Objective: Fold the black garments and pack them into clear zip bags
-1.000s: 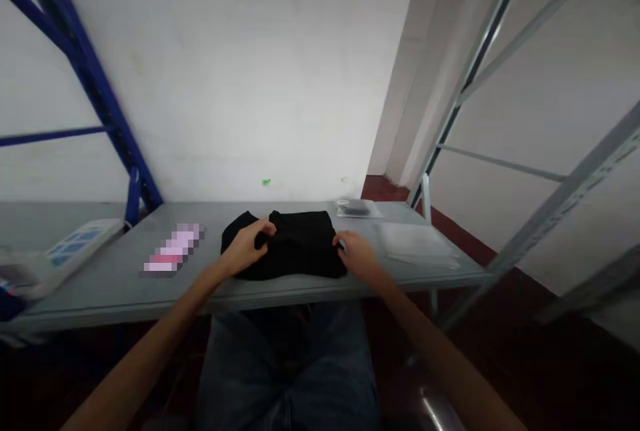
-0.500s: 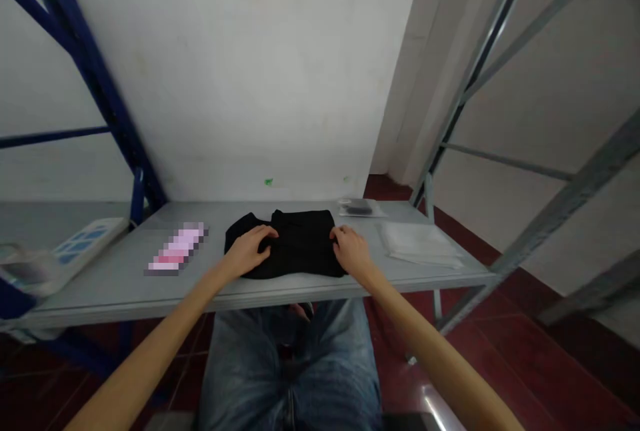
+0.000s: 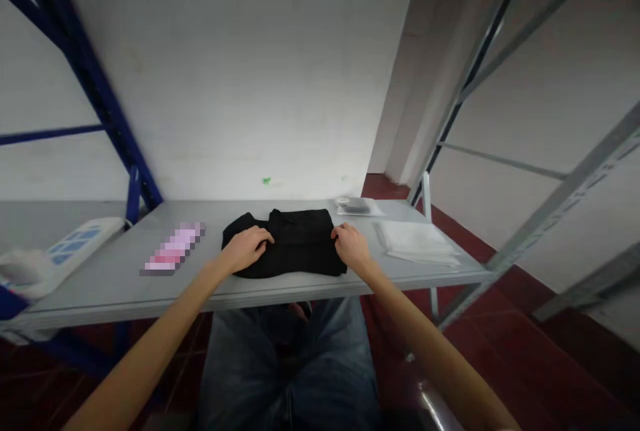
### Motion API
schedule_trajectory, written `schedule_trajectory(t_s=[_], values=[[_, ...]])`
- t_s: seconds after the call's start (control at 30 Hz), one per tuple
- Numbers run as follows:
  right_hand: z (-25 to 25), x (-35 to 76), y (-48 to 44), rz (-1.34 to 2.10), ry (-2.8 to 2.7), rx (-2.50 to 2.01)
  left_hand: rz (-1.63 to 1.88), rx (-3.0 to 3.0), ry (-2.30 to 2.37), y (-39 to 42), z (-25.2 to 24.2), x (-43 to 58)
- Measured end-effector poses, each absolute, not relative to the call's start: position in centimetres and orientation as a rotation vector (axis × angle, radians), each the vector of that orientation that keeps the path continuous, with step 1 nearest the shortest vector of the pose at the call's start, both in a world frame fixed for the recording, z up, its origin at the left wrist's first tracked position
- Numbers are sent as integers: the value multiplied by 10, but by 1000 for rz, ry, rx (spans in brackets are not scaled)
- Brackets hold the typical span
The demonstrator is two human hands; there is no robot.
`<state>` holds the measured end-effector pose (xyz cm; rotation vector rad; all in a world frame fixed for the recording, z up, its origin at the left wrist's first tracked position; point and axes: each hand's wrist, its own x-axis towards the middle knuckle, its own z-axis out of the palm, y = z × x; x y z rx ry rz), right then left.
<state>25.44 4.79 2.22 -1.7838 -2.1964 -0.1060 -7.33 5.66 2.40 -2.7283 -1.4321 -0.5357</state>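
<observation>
A piece of black clothing (image 3: 303,244) lies folded on the grey table in front of me. Its exact kind does not show; its left part sticks out past my wrist. My left hand (image 3: 247,249) rests on that left part, its fingers curled together and pinching the cloth. At the opposite edge, my right hand (image 3: 351,244) has thumb and fingers closed on the fabric. Both palms face down, and the fingertips are partly hidden in the dark cloth.
A stack of clear plastic bags (image 3: 417,241) lies to the right, with a packaged dark item (image 3: 357,206) behind. On the left are a pixelated pink object (image 3: 173,249) and a white power strip (image 3: 83,244). Blue (image 3: 103,107) and grey (image 3: 453,117) metal frames flank the table (image 3: 125,284).
My left fingers have drawn closer together on the black clothing. My right hand keeps its hold at the right edge. The view has shifted slightly.
</observation>
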Motion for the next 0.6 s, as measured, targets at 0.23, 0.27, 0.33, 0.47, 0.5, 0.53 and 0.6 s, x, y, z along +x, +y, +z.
schedule_trajectory(t_s=[0.23, 0.27, 0.33, 0.47, 0.5, 0.53, 0.6], values=[[39, 222, 21, -200, -2207, -1655, -715, -1980, -2034, 78, 32, -101], [40, 216, 18, -177, -2210, -1615, -654, -1918, -2146, 83, 32, -106], [39, 206, 14, -123, -2217, -1543, -552, -1923, -2284, 91, 33, -116], [35, 193, 21, -41, -2222, -1443, -706, -1952, -2211, 94, 34, -124], [34, 190, 26, -22, -2228, -1414, -787, -1965, -2159, 92, 34, -125], [32, 186, 32, -3, -2238, -1374, -871, -1998, -2104, 89, 34, -124], [26, 177, 46, 38, -2268, -1261, -1024, -2129, -1989, 81, 33, -123]])
